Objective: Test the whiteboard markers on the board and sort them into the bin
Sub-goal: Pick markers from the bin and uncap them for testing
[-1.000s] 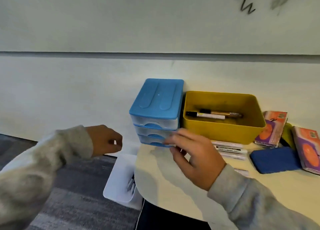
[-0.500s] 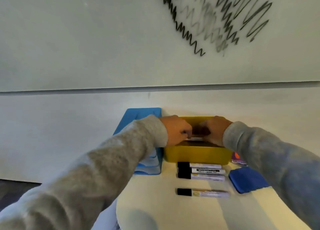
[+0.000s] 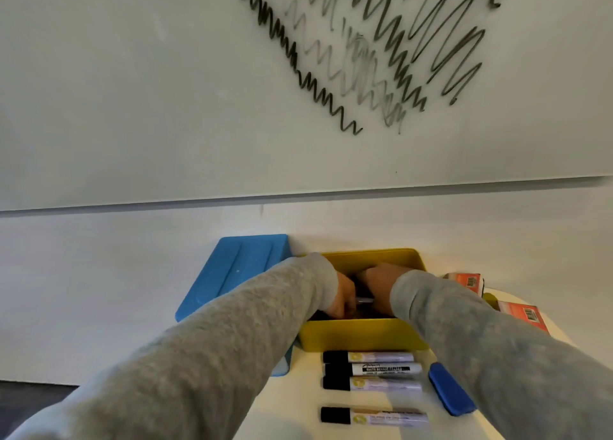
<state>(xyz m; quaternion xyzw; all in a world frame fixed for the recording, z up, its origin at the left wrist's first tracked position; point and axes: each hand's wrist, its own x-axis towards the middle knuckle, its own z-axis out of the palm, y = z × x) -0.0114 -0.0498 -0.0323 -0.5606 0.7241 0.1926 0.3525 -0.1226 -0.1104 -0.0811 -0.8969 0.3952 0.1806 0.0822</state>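
Both my hands reach into the yellow bin (image 3: 361, 335) at the back of the table. My left hand (image 3: 343, 298) and my right hand (image 3: 378, 283) meet inside it, and a pale marker barrel (image 3: 365, 300) shows between them, gripped at both ends. The bin's floor is hidden by my hands. In front of the bin, three black-capped whiteboard markers (image 3: 371, 370) lie side by side. A fourth marker (image 3: 373, 416) lies apart, nearer to me. The whiteboard (image 3: 132, 74) above carries black and faded grey zigzag test lines (image 3: 365, 58).
A blue-lidded drawer box (image 3: 238, 267) stands directly left of the bin. A blue eraser (image 3: 451, 393) lies right of the markers. Orange packs (image 3: 520, 315) sit at the far right. The cream table (image 3: 298, 406) ends in a rounded edge at the left, above dark floor.
A second ago my hands were near the drawer box. They moved into the yellow bin and now sit lower in it, and the view has tilted up to the board.
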